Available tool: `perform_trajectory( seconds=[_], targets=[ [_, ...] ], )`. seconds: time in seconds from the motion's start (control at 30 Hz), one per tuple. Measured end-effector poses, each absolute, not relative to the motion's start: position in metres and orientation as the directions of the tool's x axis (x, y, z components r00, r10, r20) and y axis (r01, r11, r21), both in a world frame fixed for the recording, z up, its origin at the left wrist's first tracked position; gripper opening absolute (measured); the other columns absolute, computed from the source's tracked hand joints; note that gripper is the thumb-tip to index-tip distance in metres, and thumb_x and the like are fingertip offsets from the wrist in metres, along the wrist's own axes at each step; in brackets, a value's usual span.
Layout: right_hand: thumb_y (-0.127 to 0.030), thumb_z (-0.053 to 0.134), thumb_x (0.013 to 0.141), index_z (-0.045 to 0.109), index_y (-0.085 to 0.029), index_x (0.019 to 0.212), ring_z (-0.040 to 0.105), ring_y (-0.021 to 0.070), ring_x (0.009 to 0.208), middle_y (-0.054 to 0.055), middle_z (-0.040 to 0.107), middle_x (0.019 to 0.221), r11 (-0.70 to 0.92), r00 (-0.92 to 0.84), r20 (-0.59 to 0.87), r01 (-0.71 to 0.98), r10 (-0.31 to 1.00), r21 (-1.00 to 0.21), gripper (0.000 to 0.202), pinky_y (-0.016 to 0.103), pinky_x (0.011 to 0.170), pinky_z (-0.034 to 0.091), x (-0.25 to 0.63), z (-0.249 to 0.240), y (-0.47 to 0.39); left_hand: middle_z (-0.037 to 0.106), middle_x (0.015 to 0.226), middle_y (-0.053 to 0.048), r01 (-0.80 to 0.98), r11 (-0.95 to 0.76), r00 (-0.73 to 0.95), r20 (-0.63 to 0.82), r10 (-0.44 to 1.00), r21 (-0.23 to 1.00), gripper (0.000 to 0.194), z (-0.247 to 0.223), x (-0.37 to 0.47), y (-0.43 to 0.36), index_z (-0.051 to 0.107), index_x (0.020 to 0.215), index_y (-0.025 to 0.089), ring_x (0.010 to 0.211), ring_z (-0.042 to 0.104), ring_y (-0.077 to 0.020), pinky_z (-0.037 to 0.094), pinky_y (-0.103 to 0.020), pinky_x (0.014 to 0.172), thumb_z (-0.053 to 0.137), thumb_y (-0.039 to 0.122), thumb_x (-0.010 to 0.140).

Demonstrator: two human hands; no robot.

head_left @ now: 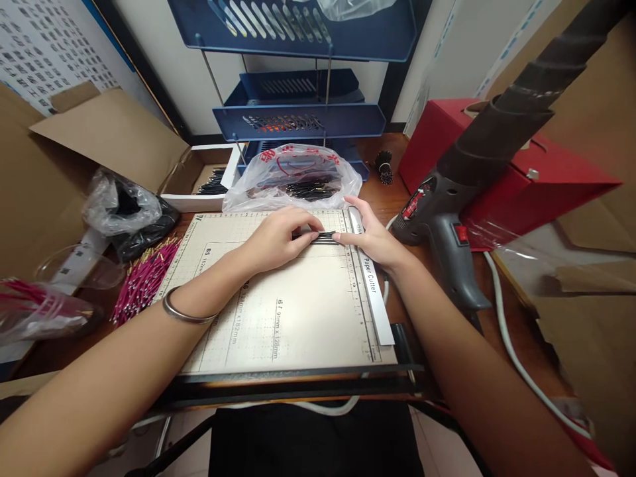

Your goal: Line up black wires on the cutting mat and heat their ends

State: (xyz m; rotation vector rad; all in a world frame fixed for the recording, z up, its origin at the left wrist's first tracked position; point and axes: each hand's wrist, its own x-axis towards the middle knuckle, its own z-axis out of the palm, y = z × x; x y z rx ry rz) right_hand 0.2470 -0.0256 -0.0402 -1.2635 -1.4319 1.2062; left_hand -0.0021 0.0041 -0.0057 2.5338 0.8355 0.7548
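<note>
Evening-up of the black bundle's [325, 238] ends is probably in hand: bundle is laid on the paper cutter [318, 298], near the white strip [373, 291]. Bundle is pinched by the curled left hand [287, 237]; right hand [372, 238] is spread, thumb-tip set against the bundle's right end. Steady pinch likely needed next. Count: one bundle (strands uncountable), one cutter, one gun-shaped tool [447, 218].

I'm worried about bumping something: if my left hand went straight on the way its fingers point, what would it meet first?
The black sticks, which the fingertips of your left hand seem to touch. Beyond them, the thumb of your right hand looks next, though depth is unclear.
</note>
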Motion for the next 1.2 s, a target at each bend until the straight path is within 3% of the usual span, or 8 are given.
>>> perform_trajectory(
  seconds=[0.3, 0.47, 0.63, 1.03, 1.2],
  targets=[
    [-0.05, 0.089, 0.074, 0.042, -0.026, 0.162, 0.045, 0.0391, 0.163, 0.015, 0.047, 0.174, 0.051, -0.092, 0.033, 0.198, 0.995, -0.979, 0.103, 0.06, 0.141, 0.031, 0.2465, -0.0442, -0.0237, 0.081, 0.096, -0.006, 0.45, -0.742, 0.668, 0.364, 0.649, 0.498, 0.019, -0.0068, -0.0013, 0.0062, 0.081, 0.106, 0.019, 0.086, 0.068, -0.0199, 0.054, -0.034, 0.086, 0.063, 0.023, 0.101],
    [-0.048, 0.087, 0.076, 0.046, -0.031, 0.159, 0.048, 0.037, 0.161, 0.011, 0.052, 0.171, 0.038, -0.071, 0.026, 0.173, 0.997, -0.984, 0.094, 0.06, 0.141, 0.031, 0.2453, -0.0438, -0.0242, 0.082, 0.097, -0.006, 0.46, -0.739, 0.659, 0.368, 0.656, 0.493, 0.02, -0.0079, -0.0022, 0.0072, 0.081, 0.107, 0.02, 0.087, 0.07, -0.02, 0.055, -0.034, 0.087, 0.062, 0.021, 0.101],
    [-0.044, 0.084, 0.073, 0.043, -0.03, 0.161, 0.049, 0.0371, 0.16, 0.01, 0.053, 0.169, -0.039, -0.075, -0.049, 0.125, 0.996, -0.991, 0.098, 0.058, 0.14, 0.034, 0.2435, -0.0396, -0.025, 0.082, 0.099, -0.007, 0.46, -0.733, 0.645, 0.38, 0.663, 0.501, 0.021, -0.0091, -0.0024, 0.0079, 0.081, 0.106, 0.018, 0.086, 0.07, -0.0189, 0.053, -0.031, 0.082, 0.06, 0.022, 0.103],
    [-0.034, 0.076, 0.068, 0.047, -0.034, 0.157, 0.044, 0.039, 0.161, 0.005, 0.05, 0.17, -0.027, -0.061, -0.036, 0.145, 0.998, -0.989, 0.094, 0.061, 0.141, 0.029, 0.2443, -0.0399, -0.0232, 0.081, 0.098, -0.006, 0.452, -0.724, 0.664, 0.346, 0.663, 0.521, 0.017, -0.0054, -0.0019, 0.0052, 0.08, 0.106, 0.02, 0.082, 0.067, -0.0187, 0.053, -0.034, 0.084, 0.067, 0.027, 0.098],
    [-0.034, 0.076, 0.065, 0.045, -0.03, 0.158, 0.047, 0.0398, 0.159, 0.009, 0.053, 0.166, -0.037, -0.056, -0.046, 0.151, 0.997, -0.988, 0.098, 0.06, 0.139, 0.032, 0.2429, -0.0381, -0.0244, 0.081, 0.096, -0.005, 0.449, -0.726, 0.658, 0.356, 0.663, 0.521, 0.018, -0.0064, -0.0018, 0.0063, 0.081, 0.105, 0.019, 0.081, 0.067, -0.0184, 0.053, -0.033, 0.082, 0.065, 0.024, 0.099]
  ],
)
